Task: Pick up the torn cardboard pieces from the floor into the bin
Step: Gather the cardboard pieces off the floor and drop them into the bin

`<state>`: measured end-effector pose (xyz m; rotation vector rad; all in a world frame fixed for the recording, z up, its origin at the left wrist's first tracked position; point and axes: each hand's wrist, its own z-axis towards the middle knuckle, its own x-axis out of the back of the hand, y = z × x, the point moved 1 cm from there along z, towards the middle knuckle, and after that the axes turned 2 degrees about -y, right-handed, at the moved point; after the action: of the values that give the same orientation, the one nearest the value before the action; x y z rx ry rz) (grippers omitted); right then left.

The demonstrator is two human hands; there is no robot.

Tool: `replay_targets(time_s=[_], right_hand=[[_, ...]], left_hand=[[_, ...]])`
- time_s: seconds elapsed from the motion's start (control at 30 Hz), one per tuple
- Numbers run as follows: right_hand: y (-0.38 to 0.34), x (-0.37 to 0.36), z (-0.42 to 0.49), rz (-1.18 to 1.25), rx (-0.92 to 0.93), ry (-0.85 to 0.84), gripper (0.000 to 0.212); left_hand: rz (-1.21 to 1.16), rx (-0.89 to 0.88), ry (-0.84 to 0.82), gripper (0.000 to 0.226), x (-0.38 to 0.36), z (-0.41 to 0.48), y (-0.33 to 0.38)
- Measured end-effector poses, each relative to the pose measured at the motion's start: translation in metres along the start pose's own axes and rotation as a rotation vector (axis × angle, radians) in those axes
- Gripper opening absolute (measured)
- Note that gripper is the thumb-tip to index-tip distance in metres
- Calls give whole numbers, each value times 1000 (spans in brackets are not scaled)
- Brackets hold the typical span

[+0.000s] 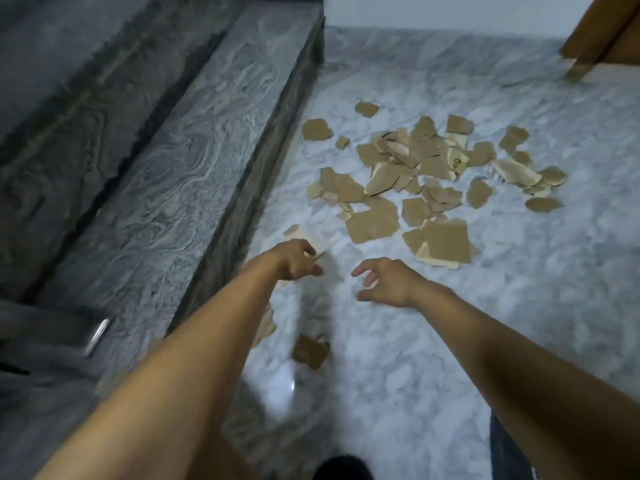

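Jagged brown cardboard pieces (374, 224) lie scattered on veined white marble floor (519, 323).

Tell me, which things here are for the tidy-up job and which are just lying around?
For the job: the pile of torn cardboard pieces, the lone cardboard piece nearer the feet, the left hand and right hand reaching down. No bin shows.
Just there: the grey stone step, the brown wooden furniture, the marble floor.
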<state>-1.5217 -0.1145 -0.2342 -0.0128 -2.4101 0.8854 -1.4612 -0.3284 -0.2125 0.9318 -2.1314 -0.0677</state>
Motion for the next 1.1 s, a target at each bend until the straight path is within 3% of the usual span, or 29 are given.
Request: replay_targets(time_s=[0.2,0.37,0.43,0.53,0.63,0.7,0.83,0.9,1.03,1.1], right_hand=[[-19,-105,60,-406,264,-283,79],[-21,-153,80,-712,463,-256,82],[-17,-160,87,-702,437,-233,72],[-14,-165,96,-652,333,-326,46],[-23,-155,107,-574,299,-372,25],[-39,-132,125,-531,315,-281,28],[-82,-77,163,-717,257,-54,46],[-93,-65,182,-817,168,-32,51],[-88,-78,207,-938,82,-92,54],[-84,-84,206,-919,61,-19,54]], left_hand=[[25,178,28,85,-53,12,-114],[-65,233,185,99,-98,13,-160],[-51,270,231,98,-111,16,-168],[-125,289,278,99,-117,18,-172],[-162,312,282,88,-117,15,-172],[-207,341,292,86,-117,15,-171],[-262,381,256,97,-113,17,-168],[-296,409,256,99,-112,21,-166],[-288,497,355,81,-118,28,-160],[-393,544,376,87,-119,30,-159]])
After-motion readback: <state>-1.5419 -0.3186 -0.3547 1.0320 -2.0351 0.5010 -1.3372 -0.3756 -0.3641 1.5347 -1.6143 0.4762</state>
